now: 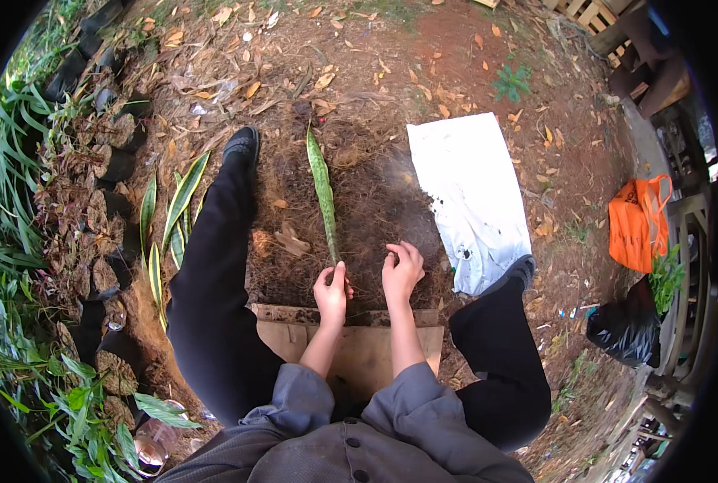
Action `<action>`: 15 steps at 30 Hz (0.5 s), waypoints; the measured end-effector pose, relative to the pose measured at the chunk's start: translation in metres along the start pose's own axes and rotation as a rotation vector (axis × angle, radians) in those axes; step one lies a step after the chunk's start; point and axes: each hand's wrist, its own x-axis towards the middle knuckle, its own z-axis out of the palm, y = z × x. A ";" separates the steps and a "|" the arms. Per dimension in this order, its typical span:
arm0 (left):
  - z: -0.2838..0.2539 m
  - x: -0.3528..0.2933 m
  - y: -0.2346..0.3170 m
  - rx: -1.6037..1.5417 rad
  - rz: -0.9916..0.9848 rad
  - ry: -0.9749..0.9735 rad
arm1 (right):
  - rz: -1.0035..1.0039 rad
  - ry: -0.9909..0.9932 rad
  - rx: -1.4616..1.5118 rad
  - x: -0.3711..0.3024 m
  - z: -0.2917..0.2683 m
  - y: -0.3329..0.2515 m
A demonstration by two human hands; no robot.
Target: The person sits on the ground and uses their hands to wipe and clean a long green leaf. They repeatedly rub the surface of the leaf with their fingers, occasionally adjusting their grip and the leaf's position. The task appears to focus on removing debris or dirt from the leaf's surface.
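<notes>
My left hand (332,293) is closed on the narrow lower end of a long, mottled green snake plant leaf (322,181). The leaf points away from me, over a patch of brown fibrous soil (375,193) between my legs. To its right, apart from the leaf, my right hand (402,275) hovers over the soil with curled fingers, thumb and index tips close together. Whatever it may hold is too small to make out. Near my wrists a tan board (367,354) lies across the near edge of the soil.
A white sack (467,185) smudged with soil lies right of the soil patch, by my right foot. Yellow-edged snake plant leaves (183,197) lie left of my left leg. Black-bagged pots (117,209) line the left; an orange bag (639,225) and a black plastic bag (626,326) stand right.
</notes>
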 end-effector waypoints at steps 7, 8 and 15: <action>0.003 0.002 0.011 -0.050 0.026 -0.067 | -0.229 -0.175 -0.149 0.044 0.023 -0.031; 0.006 0.001 0.011 -0.073 0.017 -0.076 | -0.288 -0.186 -0.180 0.053 0.031 -0.033; 0.004 0.005 0.003 -0.144 -0.085 -0.135 | -0.412 -0.353 -0.455 0.071 0.058 -0.045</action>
